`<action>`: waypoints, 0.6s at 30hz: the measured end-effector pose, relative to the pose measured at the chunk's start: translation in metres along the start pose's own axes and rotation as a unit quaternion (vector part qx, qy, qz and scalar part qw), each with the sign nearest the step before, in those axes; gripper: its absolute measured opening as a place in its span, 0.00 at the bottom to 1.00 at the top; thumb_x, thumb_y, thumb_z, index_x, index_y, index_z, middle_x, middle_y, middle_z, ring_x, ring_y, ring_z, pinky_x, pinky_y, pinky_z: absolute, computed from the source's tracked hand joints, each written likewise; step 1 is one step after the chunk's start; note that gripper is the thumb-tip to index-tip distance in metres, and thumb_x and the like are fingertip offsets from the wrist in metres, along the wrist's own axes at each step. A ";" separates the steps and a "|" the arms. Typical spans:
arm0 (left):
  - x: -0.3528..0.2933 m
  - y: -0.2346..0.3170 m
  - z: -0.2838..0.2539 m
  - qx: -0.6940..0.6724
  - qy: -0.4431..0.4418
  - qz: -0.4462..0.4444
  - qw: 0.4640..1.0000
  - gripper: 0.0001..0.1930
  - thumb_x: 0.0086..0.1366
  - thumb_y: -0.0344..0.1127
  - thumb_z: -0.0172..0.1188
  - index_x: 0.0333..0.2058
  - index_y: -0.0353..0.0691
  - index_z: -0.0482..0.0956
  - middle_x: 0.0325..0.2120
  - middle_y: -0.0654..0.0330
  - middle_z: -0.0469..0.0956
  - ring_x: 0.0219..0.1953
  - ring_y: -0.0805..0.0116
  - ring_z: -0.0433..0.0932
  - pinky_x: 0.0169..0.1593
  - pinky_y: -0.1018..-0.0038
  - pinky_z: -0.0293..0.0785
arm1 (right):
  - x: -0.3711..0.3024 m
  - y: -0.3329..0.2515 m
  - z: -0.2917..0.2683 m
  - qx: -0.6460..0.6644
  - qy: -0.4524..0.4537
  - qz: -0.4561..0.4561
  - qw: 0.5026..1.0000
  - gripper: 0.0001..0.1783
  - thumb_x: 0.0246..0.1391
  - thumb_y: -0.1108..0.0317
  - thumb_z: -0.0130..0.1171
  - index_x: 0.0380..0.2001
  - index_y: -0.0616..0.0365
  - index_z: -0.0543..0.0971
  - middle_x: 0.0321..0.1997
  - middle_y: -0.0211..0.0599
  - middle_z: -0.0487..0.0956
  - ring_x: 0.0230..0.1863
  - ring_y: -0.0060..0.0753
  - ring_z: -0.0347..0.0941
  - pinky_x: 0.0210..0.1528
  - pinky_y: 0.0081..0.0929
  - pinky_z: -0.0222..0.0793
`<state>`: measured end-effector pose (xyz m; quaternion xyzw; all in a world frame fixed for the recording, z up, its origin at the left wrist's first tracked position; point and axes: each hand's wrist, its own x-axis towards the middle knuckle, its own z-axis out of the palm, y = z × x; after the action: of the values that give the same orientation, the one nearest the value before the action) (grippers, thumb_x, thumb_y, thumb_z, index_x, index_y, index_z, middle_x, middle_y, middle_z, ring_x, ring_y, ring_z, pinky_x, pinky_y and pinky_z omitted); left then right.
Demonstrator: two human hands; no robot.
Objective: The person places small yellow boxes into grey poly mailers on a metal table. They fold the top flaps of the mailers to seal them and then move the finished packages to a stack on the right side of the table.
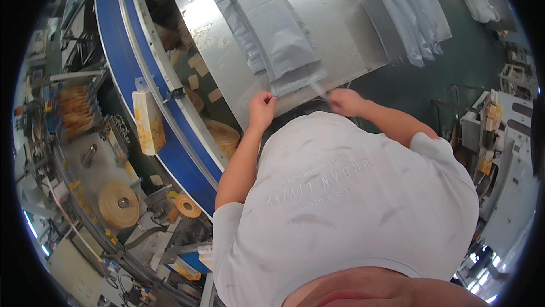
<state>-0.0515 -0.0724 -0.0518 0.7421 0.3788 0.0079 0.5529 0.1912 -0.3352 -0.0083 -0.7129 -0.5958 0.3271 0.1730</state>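
A grey plastic bag [275,28] lies flat on a stack of similar grey bags [243,34], with its near end at the metal table's front edge. My left hand [261,110] is closed at that end's left corner, thumb and finger pinching the bag. To the right, my right hand [345,102] is closed and somewhat blurred. A narrow pale strip [318,88] runs from the bag's near edge to its fingers.
Another pile of grey bags [406,23] overhangs the metal table [340,40] at the right. A blue conveyor belt [128,51] runs along my left, with a yellow-and-white box [148,122] on it. Machinery with a tape roll [118,203] stands beyond.
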 end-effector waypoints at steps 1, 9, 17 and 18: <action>-0.002 0.005 -0.004 0.005 -0.036 -0.025 0.999 0.08 0.63 0.29 0.68 0.39 0.34 0.84 0.37 0.51 0.85 0.37 0.63 0.81 0.44 0.66 0.77 | -0.046 0.029 -0.001 -0.094 -0.126 0.156 0.975 0.06 0.52 0.68 0.65 0.33 0.53 0.81 0.38 0.45 0.81 0.44 0.53 0.80 0.45 0.50 0.77; 0.021 0.057 -0.046 0.396 0.058 0.519 0.755 0.11 0.59 0.30 0.64 0.42 0.43 0.81 0.69 0.54 0.68 0.74 0.56 0.63 0.74 0.58 0.63 | -0.010 0.002 -0.092 -0.161 -0.023 0.049 0.985 0.22 0.51 0.74 0.62 0.52 0.56 0.80 0.59 0.44 0.80 0.63 0.53 0.73 0.62 0.46 0.72; 0.063 0.073 -0.059 0.434 -0.060 0.540 0.719 0.05 0.58 0.31 0.62 0.33 0.40 0.75 0.65 0.52 0.75 0.71 0.54 0.71 0.75 0.56 0.63 | 0.123 0.069 -0.103 -0.189 0.051 -0.359 0.913 0.13 0.56 0.69 0.62 0.45 0.57 0.84 0.57 0.36 0.84 0.63 0.41 0.77 0.65 0.40 0.73; 0.062 0.072 -0.059 0.377 -0.044 0.527 0.760 0.05 0.61 0.31 0.62 0.32 0.40 0.74 0.59 0.52 0.78 0.65 0.54 0.75 0.69 0.56 0.68 | 0.125 0.075 -0.100 -0.095 0.045 -0.327 0.939 0.11 0.58 0.68 0.62 0.42 0.58 0.85 0.54 0.36 0.86 0.60 0.39 0.80 0.63 0.38 0.75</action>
<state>0.0070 0.0043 0.0051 0.9727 -0.1249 0.1217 0.1531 0.3229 -0.2177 -0.0158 -0.5058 -0.8159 0.1621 0.2284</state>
